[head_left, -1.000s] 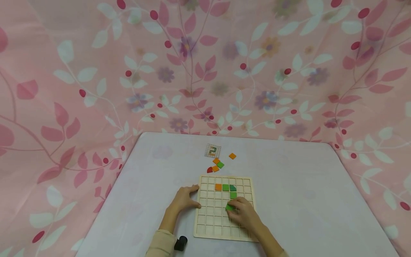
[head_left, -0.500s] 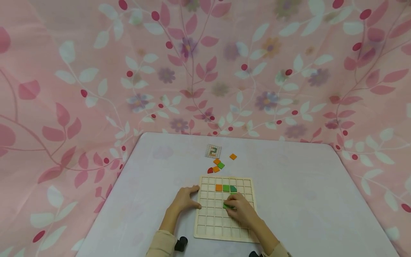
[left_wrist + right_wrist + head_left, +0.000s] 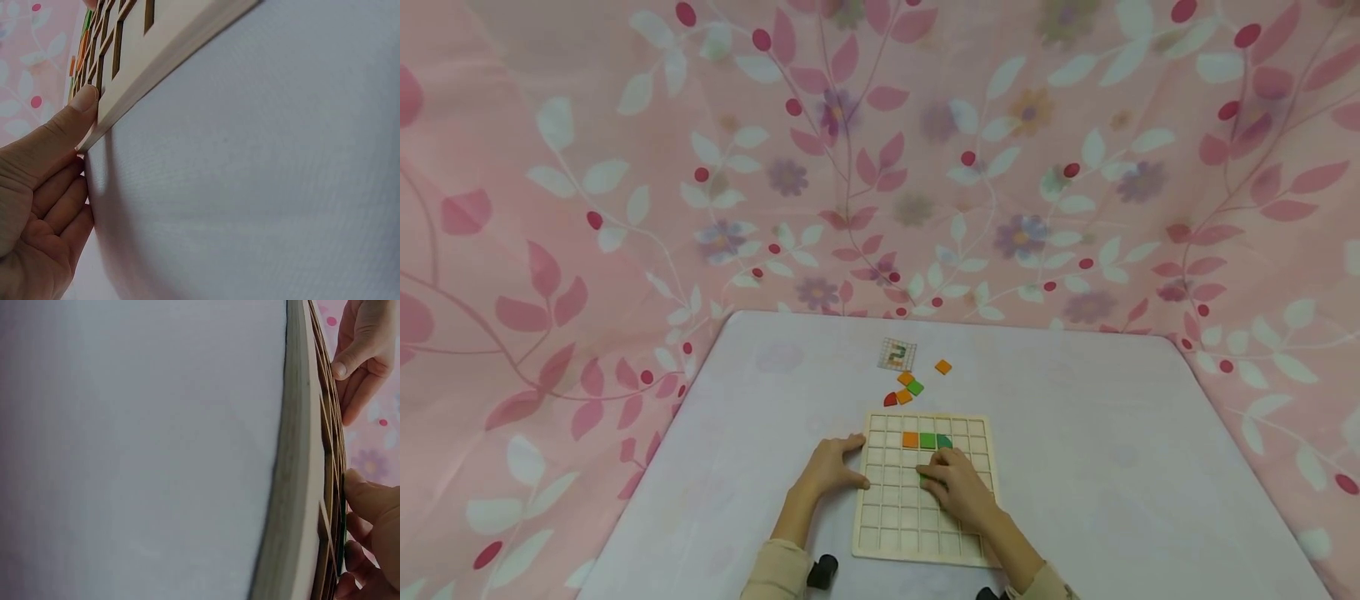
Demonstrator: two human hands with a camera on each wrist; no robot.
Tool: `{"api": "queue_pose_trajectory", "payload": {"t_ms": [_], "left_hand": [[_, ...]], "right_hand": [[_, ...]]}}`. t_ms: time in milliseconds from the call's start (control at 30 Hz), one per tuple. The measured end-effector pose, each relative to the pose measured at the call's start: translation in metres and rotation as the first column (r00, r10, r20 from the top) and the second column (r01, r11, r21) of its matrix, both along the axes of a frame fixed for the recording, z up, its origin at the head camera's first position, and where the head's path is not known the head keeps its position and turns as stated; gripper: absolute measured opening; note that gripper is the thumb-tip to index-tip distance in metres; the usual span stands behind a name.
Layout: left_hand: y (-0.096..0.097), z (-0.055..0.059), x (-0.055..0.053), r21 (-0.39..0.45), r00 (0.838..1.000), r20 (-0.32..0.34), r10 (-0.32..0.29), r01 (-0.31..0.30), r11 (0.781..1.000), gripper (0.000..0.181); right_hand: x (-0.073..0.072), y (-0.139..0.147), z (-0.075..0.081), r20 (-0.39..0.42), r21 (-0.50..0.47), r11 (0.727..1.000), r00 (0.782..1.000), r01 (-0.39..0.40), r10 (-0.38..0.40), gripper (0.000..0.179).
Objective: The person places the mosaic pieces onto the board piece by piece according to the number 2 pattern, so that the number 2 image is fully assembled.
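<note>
A wooden grid board (image 3: pixel 895 521) lies on the table. My left hand (image 3: pixel 831 464) is at its left side, thumb and forefinger spread apart along the edge; in the left wrist view the thumb (image 3: pixel 72 119) rests on the rim. Over the middle of the grid, my right hand (image 3: pixel 958 492) pinches a green tile (image 3: pixel 922 481), mostly covered by the fingers. In the upper part of the grid, an orange square tile (image 3: pixel 911 439), a green square tile (image 3: pixel 928 441) and a dark green rounded tile (image 3: pixel 943 441) sit in a row. The right hand hides the cells below them.
Beyond the board lie a red rounded tile (image 3: pixel 891 399), orange tiles (image 3: pixel 943 367) and a green tile (image 3: pixel 915 387). A pattern card (image 3: pixel 897 354) with a gridded figure is behind them. A black object (image 3: pixel 823 572) is by the left sleeve.
My right hand has shifted slightly left and away from me with the green tile, now covering the green square below the dark green tile. The left hand stays at the board's edge.
</note>
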State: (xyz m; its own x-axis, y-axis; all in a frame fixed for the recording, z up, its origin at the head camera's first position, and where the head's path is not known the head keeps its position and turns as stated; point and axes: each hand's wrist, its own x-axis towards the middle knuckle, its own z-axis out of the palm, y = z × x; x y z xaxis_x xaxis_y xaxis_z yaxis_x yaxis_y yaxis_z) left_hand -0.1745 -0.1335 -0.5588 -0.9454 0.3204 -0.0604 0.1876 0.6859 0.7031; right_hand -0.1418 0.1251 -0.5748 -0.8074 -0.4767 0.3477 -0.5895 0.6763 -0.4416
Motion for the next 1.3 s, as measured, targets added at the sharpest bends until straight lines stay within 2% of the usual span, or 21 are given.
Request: {"api": "queue_pose_trajectory", "payload": {"t_ms": [200,500,667,867,1300], "left_hand": [[0.0001,-0.0017,0.0004,0.0,1.0,-0.008,0.001,-0.001,1.0,0.078],[-0.0004,-0.001,0.0001,-0.006,1.0,-0.002,0.002,-0.002,1.0,0.079],[-0.0008,-0.0006,-0.0002,-0.001,1.0,-0.013,-0.004,0.004,1.0,0.079],[-0.0005,0.0001,0.0005,-0.003,1.0,-0.002,-0.003,0.003,1.0,0.078],[-0.0004,-0.0006,-0.0001,0.018,1.0,0.007,0.004,-0.004,1.0,0.078]], "right_hand": [[-0.0026,-0.0012,0.0019,0.005,0.026,1.0,1.0,0.012,-0.012,0.023],[-0.0047,-0.0015,0.001,-0.106,0.006,1.0,0.994,-0.017,0.017,0.022],[-0.0046,-0.0019,-0.0006,-0.142,-0.017,1.0,0.99,0.014,-0.016,0.027],[-0.004,0.0005,-0.004,-0.178,0.001,0.998,0.982,0.065,-0.064,0.033],[-0.0021,0.0012,-0.0051,-0.13,0.035,0.996,0.988,0.087,-0.082,0.035]]}}
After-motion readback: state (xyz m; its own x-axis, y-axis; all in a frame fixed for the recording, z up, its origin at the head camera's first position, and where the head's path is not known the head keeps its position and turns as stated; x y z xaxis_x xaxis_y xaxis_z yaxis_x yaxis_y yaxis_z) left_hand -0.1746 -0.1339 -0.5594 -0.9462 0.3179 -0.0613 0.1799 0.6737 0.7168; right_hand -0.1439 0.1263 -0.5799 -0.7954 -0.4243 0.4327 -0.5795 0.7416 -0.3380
